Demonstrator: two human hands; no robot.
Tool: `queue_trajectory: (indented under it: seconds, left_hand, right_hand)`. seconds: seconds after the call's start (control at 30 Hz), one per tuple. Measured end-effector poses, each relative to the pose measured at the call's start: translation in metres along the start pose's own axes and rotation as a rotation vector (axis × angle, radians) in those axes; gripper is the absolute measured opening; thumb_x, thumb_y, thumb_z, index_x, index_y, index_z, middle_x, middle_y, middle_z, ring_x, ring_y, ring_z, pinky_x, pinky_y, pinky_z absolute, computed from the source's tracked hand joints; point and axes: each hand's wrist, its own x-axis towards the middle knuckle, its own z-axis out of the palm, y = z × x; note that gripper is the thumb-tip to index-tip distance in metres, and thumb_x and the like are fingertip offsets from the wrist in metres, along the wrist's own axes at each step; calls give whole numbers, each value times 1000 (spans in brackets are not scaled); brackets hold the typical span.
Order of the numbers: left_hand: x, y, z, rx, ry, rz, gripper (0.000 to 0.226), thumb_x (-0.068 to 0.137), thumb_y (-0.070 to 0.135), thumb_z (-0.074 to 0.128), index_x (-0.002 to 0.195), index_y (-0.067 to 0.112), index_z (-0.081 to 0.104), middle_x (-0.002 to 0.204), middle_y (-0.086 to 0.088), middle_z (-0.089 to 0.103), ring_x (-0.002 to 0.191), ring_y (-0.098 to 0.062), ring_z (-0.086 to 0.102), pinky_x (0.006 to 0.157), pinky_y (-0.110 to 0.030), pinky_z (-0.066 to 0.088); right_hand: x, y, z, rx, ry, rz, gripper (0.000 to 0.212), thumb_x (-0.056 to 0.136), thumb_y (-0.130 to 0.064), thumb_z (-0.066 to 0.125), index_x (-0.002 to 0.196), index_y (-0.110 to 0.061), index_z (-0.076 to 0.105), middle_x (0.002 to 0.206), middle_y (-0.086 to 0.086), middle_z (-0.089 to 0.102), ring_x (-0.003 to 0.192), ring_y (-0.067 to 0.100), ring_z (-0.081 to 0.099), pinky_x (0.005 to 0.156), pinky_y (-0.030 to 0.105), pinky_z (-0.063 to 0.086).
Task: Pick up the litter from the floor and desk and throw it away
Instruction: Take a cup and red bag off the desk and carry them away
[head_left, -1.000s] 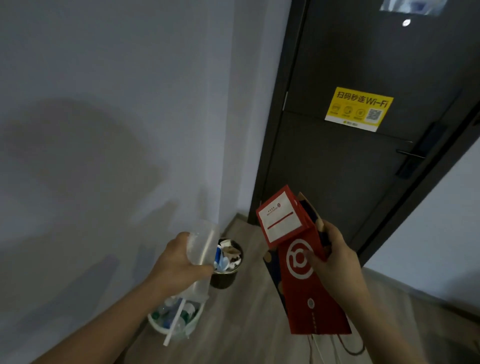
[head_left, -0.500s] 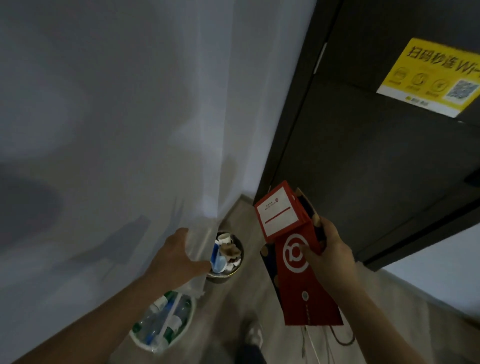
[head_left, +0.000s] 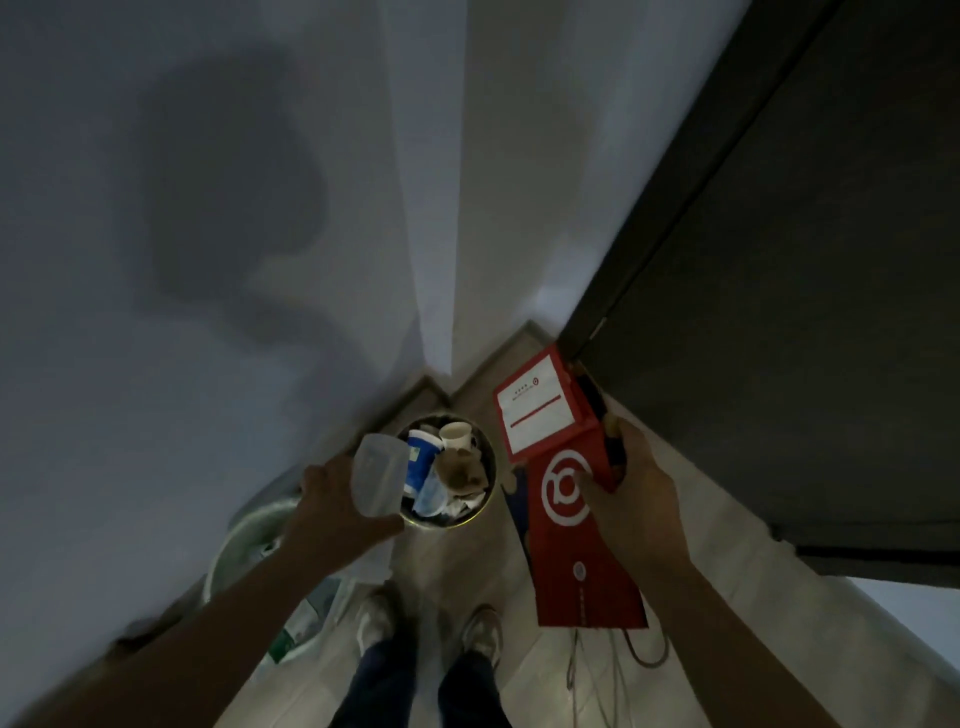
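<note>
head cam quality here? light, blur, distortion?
Head view: dim, bluish light; a big soft shadow on the wall. Wide-angle bending skews the wall corner and door. Motion blur smears the lower left, around the left hand's forearm; the bin and red paper bag stay readable.

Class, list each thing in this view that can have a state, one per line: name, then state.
Left hand: shut on clear plastic cup.
Right hand: shut on red paper bag.
Round bin: heaped full of litter.
Dark door: closed.
White bag-lined bin: holds bottles.

hands (head_left: 343, 512) gripping cup (head_left: 376, 478), red bag (head_left: 571, 499); bin (head_left: 485, 499) apparently full
</note>
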Motion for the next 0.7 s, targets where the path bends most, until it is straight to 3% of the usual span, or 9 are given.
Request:
queue_trajectory:
  seconds: [0.13, 0.23, 0.33, 0.53, 0.6, 0.7]
  left_hand:
    - [66, -10, 36, 2, -26, -30, 100, 59, 43, 85, 140, 15, 33, 135, -13, 36, 119, -30, 46, 92, -40, 43]
    - [112, -24, 67, -40, -64, -44, 99, 58, 40, 85, 140, 18, 35, 131, -13, 47, 110, -28, 54, 87, -40, 50]
    - [153, -45, 98, -59, -70, -74, 100, 59, 39, 85, 141, 20, 33, 134, -11, 46, 115, -27, 51, 86, -37, 46]
    - [215, -88, 149, 5, -92, -146, 102, 63, 41, 84, 144, 19, 25, 141, -14, 35, 117, -32, 50, 81, -33, 42]
    - [234, -99, 165, 6, -119, -132, 100, 63, 42, 84, 143, 19, 28, 137, -14, 40, 112, -31, 54, 83, -34, 48]
    - [261, -108, 187, -27, -136, -93, 98, 62, 47, 83, 140, 18, 32, 134, -9, 45, 112, -25, 53, 89, -42, 51]
  right_hand:
    - [50, 29, 49, 61, -45, 32, 49, 88, -30, 66, 129, -38, 39, 97, -23, 55, 79, -10, 56, 65, 10, 44]
    - [86, 53, 96, 116, -82, 58, 49, 87, -33, 68, 128, -36, 42, 101, -20, 60, 85, -6, 62, 69, 14, 50]
    - [118, 79, 148, 149, -111, 87, 47, 86, -32, 69, 126, -34, 44, 104, -16, 62, 89, -2, 65, 70, 16, 52]
    - [177, 132, 243, 170, -175, 164, 46, 86, -32, 70, 123, -37, 44, 93, -19, 61, 82, -3, 65, 53, 8, 48]
    - [191, 152, 268, 132, -189, 180, 55, 87, -32, 68, 132, -37, 37, 98, -15, 63, 93, 7, 68, 60, 15, 53]
    - [202, 180, 300, -25, -207, 157, 79, 89, -36, 65, 149, -37, 14, 122, -2, 60, 106, 18, 65, 81, 41, 58]
